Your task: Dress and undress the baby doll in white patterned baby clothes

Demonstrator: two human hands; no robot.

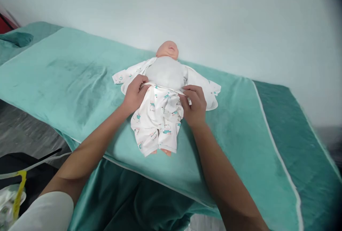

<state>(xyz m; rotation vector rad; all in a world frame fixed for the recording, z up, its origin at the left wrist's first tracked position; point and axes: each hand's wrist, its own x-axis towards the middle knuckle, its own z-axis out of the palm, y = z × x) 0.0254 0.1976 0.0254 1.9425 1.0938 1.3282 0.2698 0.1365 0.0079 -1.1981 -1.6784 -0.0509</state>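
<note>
White printed trousers (153, 115) cover the legs of the doll (165, 71), which lies on its back near the middle of the bed (235, 124), its head towards the wall (213, 21). The left hand (135, 94) pinches the waistband at one hip, fingers drawn narrow on the cloth; the right hand (195, 106) appears to pinch it at the other hip, though its fingertips are partly hidden. Good handling here, I judge, means keeping both grips level, moving the two sides by equal amounts, and using light pressure so that the band neither twists nor digs into the belly. The open jacket (201, 83) should stay clear of the band, since its lower edges lie close to both hands and could get caught. By count: one doll with one head and two feet showing below the cuffs; one pair of trousers with two legs; one jacket with two sleeves spread outward; two bare hands; one bed; and, at lower left, one yellow strap (18, 193) beside one pale cord (42, 162).
</note>
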